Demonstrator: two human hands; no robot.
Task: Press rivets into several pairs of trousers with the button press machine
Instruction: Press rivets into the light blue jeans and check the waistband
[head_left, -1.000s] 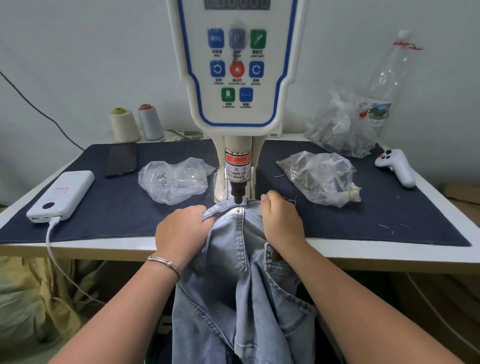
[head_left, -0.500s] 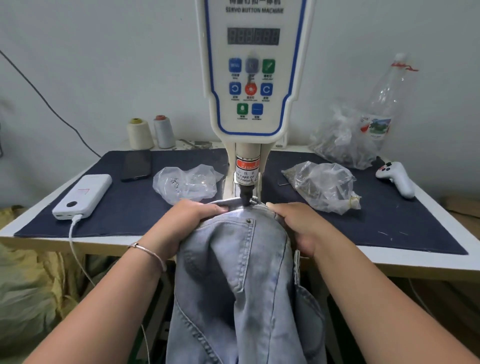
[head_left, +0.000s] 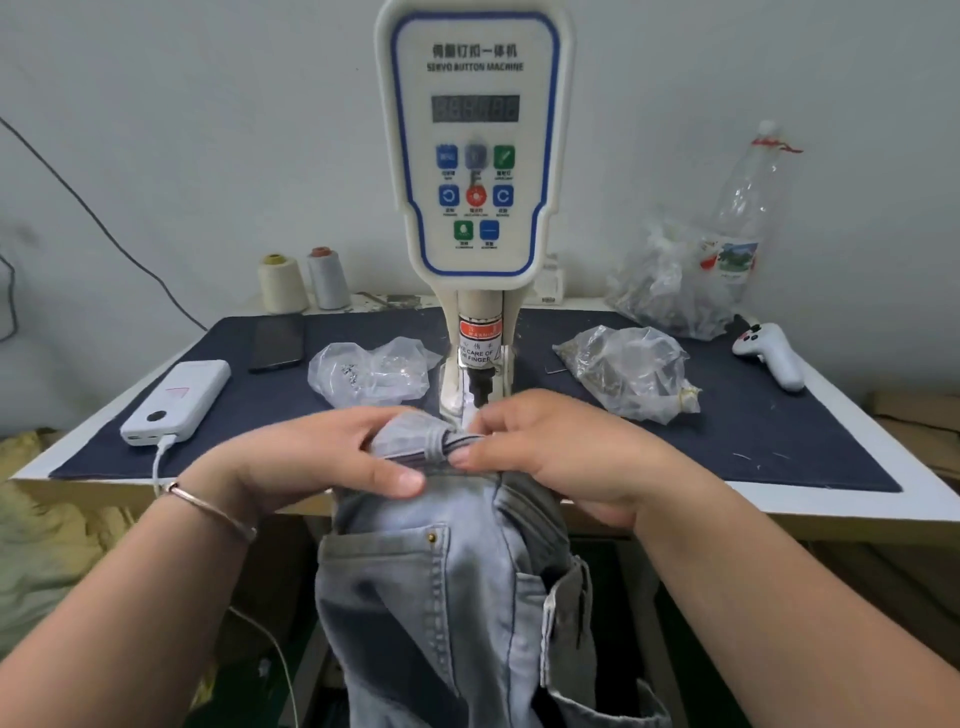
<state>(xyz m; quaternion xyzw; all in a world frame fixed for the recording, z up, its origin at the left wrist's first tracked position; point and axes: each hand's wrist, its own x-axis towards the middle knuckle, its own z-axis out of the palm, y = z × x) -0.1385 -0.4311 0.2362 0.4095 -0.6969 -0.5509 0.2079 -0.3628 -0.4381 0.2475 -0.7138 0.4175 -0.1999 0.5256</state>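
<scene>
while both hands, the left hand (head_left: 317, 457) and right hand (head_left: 545, 452), pinch the bunched waistband of the pale blue denim trousers (head_left: 457, 597) just below the cream button press machine's dark punch (head_left: 480, 387), fingertips so near it risk getting crushed if it fires.

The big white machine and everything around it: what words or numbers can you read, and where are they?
"SERVO BUTTON MACHINE": top of the button press machine, under a line of Chinese characters.
"CARE OF FINGER": warning sticker above the punch; its red band is too blurred.
Display digits: unlit, unreadable.
Button captions: too small.
Bottle label: too blurred.
</scene>
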